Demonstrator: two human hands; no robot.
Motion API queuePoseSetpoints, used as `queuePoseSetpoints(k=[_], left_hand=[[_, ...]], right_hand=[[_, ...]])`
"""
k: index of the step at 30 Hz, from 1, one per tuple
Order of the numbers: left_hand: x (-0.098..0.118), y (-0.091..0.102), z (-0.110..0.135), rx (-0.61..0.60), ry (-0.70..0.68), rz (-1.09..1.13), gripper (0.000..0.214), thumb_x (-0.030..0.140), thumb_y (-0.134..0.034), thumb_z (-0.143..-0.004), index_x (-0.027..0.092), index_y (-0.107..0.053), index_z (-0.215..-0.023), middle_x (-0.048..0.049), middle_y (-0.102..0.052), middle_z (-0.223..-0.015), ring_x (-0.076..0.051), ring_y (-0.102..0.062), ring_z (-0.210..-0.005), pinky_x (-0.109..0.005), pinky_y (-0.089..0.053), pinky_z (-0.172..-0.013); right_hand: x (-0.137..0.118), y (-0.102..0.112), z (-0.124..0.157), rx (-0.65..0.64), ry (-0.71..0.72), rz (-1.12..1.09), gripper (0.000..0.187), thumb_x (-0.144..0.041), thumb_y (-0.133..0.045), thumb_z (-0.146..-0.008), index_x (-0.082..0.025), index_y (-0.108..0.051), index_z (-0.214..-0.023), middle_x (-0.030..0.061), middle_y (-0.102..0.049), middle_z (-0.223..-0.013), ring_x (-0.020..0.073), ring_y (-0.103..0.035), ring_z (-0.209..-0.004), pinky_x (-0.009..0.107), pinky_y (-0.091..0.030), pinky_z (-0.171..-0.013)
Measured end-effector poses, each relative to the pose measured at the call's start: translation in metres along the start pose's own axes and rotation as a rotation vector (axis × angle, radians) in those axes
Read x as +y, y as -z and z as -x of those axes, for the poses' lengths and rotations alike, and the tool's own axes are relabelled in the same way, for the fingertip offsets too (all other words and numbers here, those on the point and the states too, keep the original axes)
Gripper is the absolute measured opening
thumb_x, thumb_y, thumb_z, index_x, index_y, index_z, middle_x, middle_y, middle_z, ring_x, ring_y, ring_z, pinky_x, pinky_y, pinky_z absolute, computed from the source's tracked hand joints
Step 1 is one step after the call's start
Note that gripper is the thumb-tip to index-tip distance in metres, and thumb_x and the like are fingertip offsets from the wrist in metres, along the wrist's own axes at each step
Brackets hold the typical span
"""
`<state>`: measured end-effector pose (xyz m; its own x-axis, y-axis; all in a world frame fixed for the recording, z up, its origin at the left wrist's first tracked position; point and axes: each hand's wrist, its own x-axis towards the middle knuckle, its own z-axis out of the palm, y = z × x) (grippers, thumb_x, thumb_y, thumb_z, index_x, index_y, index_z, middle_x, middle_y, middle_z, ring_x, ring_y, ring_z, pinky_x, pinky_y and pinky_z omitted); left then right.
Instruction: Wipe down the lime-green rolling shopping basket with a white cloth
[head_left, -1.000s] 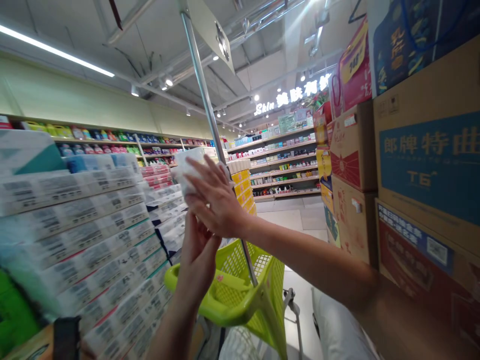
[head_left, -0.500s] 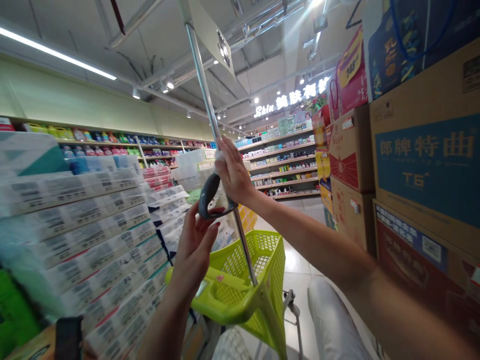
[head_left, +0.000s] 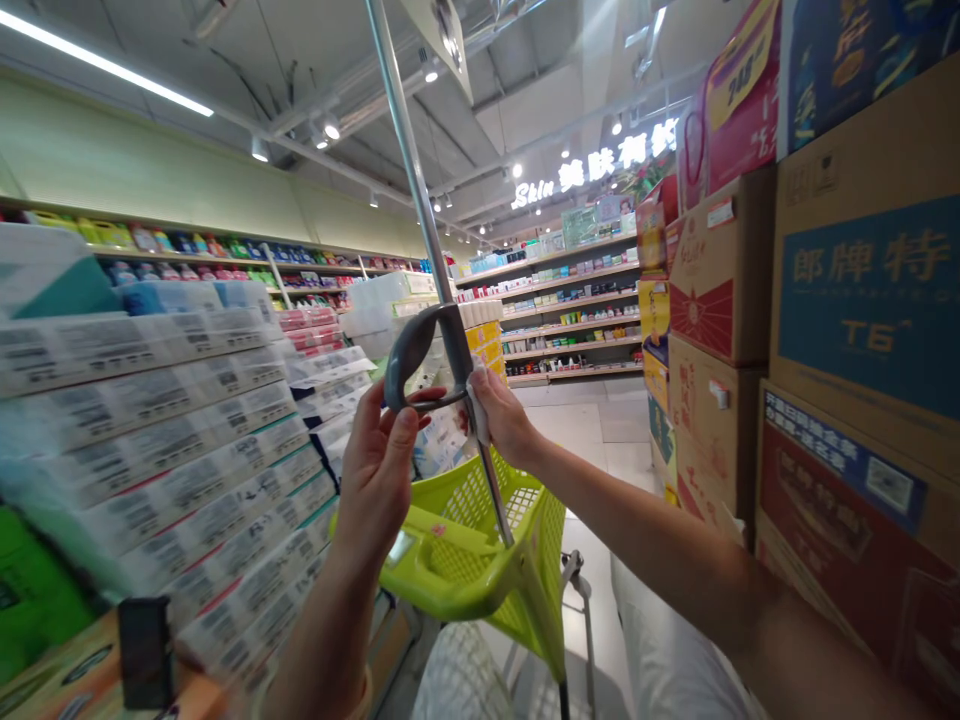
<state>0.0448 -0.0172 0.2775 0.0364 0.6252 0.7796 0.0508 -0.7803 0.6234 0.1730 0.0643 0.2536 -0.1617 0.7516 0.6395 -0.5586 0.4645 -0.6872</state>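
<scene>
A metal pole [head_left: 411, 150] rises at a slant from a lime-green plastic shopping cart [head_left: 450, 595] in front of me. Fixed to the pole is a grey plastic looped holder [head_left: 455, 350]. Thumb and fingers of my left hand [head_left: 375, 470] pinch the lower left edge of its loop. Just below the holder, my right hand [head_left: 504, 415] is closed around the pole with a white wipe [head_left: 478, 405] pressed against it. The fingers behind the pole are partly hidden. Part of a sign board [head_left: 442, 40] hangs from the pole's upper end.
Stacked white tissue packs [head_left: 187, 430] crowd the left side. Cardboard cartons [head_left: 862, 300] are piled high on the right, close to my right arm. Store shelves [head_left: 570, 320] stand at the back beyond a tiled floor [head_left: 622, 440]. My legs flank the cart's near end.
My right hand has slid down the pole with the wipe, from above the grey holder to just below it. My left hand stays at the loop's lower edge. The view has shifted slightly.
</scene>
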Motion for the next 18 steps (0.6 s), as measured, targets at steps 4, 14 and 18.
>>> queuePoseSetpoints(k=[4, 14, 18], left_hand=[[-0.006, -0.002, 0.001, 0.045, -0.015, 0.046, 0.039, 0.042, -0.057, -0.087, 0.025, -0.051, -0.122, -0.0057, -0.07, -0.11, -0.018, -0.064, -0.107, -0.032, -0.05, -0.091], [-0.064, -0.013, 0.041, 0.072, 0.301, 0.005, 0.049, 0.037, -0.059, -0.082, 0.023, -0.048, -0.128, -0.0087, -0.063, -0.122, -0.021, -0.059, -0.116, -0.039, -0.045, -0.102], [-0.098, -0.014, 0.07, -0.044, 0.44, -0.102, 0.047, 0.035, -0.059, -0.078, 0.019, -0.055, -0.122, -0.0101, -0.065, -0.119, -0.023, -0.06, -0.114, -0.04, -0.046, -0.101]], right_hand=[[0.023, 0.01, 0.025, -0.013, -0.067, 0.049, 0.052, -0.073, -0.052, -0.077, -0.024, -0.041, -0.089, -0.0104, -0.048, -0.054, 0.0068, -0.044, -0.042, 0.019, -0.034, -0.04], [0.083, 0.037, 0.093, 0.022, -0.095, 0.23, 0.05, -0.069, -0.048, -0.082, -0.023, -0.039, -0.101, -0.0057, -0.045, -0.069, 0.0101, -0.045, -0.054, 0.024, -0.041, -0.052], [0.097, 0.055, 0.117, 0.068, -0.071, 0.408, 0.043, -0.054, -0.052, -0.088, -0.024, -0.033, -0.113, -0.002, -0.054, -0.081, 0.0127, -0.051, -0.064, 0.027, -0.044, -0.061]])
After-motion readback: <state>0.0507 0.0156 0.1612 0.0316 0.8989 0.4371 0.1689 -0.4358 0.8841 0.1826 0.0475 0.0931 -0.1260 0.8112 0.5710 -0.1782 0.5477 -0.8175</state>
